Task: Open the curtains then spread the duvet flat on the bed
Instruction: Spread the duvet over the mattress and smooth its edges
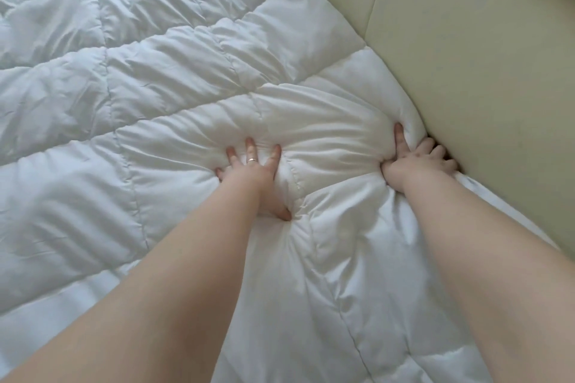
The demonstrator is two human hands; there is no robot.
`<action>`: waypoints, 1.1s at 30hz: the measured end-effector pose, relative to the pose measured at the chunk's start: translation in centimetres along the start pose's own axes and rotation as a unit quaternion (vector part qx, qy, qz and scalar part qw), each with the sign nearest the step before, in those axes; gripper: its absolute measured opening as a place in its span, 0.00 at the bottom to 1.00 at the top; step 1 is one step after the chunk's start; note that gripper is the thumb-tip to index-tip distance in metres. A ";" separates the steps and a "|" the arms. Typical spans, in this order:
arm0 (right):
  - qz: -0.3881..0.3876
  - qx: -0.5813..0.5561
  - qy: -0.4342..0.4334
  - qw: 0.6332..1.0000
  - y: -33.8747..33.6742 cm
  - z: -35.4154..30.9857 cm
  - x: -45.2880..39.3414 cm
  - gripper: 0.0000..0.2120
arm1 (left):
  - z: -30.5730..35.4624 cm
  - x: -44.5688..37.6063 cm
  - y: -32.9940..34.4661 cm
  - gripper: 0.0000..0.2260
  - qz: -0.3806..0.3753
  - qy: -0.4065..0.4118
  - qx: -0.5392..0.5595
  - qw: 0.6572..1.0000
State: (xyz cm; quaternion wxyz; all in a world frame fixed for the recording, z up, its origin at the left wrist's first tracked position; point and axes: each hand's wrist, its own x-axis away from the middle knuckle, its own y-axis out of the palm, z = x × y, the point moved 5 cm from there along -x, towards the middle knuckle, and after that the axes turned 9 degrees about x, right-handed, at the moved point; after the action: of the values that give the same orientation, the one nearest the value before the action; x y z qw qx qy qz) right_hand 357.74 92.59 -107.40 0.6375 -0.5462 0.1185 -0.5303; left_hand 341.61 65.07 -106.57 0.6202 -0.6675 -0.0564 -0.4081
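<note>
With the duvet [186, 78] covering the bed across the frame, the left hand [252, 174] pressed flat at centre while the right hand [417, 162] pinched the edge by the headboard [466, 56] at right; smoothing outward probably suited best.

The duvet [161, 96] is white cloth, matt and softly wrinkled, stitched into puffy quilted squares, and it puckers into fine creases where the left hand [249, 174] and right hand [417, 165] press into it. Just beside the duvet's far edge, the headboard [466, 56] looks like cream leather or faux leather, smooth with a faint sheen and sewn seams. A thin ring [252, 160] on the left hand looks like pale, shiny metal.
</note>
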 end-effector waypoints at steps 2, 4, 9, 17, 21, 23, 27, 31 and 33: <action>-0.015 0.000 -0.006 1.000 -0.1 -0.1 -0.5 0.37 | 0.4 0.3 0.1 0.67 0.024 -0.009 -0.025 0.999; -0.011 -0.033 -0.042 0.998 -0.3 0.1 -0.3 0.36 | 1.1 1.1 -0.2 0.63 0.038 -0.031 -0.050 0.998; 0.064 -0.091 -0.145 0.983 1.4 3.7 3.7 0.34 | 4.8 4.0 0.4 0.41 0.090 0.053 -0.132 0.986; 0.106 -0.080 -0.171 0.976 5.7 9.8 10.7 0.31 | 15.6 10.7 8.8 0.33 0.064 0.106 -0.068 0.990; 0.124 -0.072 -0.193 0.971 8.7 13.3 14.2 0.32 | 18.5 14.9 13.6 0.31 0.048 0.123 -0.028 0.991; 0.126 -0.051 -0.211 0.968 10.6 16.2 16.6 0.32 | 19.8 18.0 15.8 0.33 0.039 0.118 -0.012 0.992; 0.084 -0.071 -0.222 0.969 14.0 22.2 21.9 0.34 | 21.7 24.7 19.5 0.35 0.013 0.069 0.000 0.998; 0.029 -0.086 -0.229 0.969 18.8 29.7 27.7 0.38 | 26.2 32.3 24.0 0.38 -0.060 0.028 0.009 0.998; 0.024 -0.075 -0.228 0.970 20.8 33.0 29.9 0.40 | 28.4 35.8 25.7 0.37 -0.087 0.043 0.022 0.995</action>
State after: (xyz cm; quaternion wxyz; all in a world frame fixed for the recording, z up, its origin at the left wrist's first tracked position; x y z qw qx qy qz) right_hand 405.41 84.04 -99.31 0.6179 -0.6958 0.0223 -0.3655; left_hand 393.66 68.76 -101.73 0.5986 -0.6281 -0.0966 -0.4878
